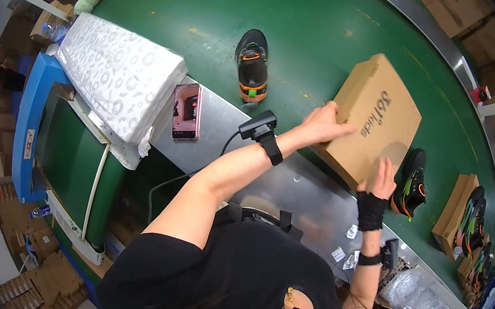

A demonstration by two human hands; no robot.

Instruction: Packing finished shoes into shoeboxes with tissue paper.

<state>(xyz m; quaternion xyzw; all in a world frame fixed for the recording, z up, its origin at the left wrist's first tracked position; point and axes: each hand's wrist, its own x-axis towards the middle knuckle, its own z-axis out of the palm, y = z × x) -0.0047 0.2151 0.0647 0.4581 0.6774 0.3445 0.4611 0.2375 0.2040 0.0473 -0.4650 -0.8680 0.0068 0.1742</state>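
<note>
A closed brown cardboard box (376, 119) lies on the green belt surface (217, 11), out at about two o'clock from the person, its near corner reaching the metal ledge (311, 195). The left hand (324, 124) lies flat on the box's left edge, fingers spread and pressed on the lid, grasping nothing; a small black device (258, 125) is strapped at that wrist. The right hand (378, 182), in a black fingerless wrap, touches the box's near edge with fingers pointing up, open and holding nothing. Just right of it, at three o'clock, a black shoe with green and orange trim (411, 184) rests on the belt. Another black and orange shoe (252, 65) stands at twelve o'clock, well apart from the box. A phone (186, 111) lies on the ledge at ten o'clock, beside a white patterned bundle (119, 73).
</note>
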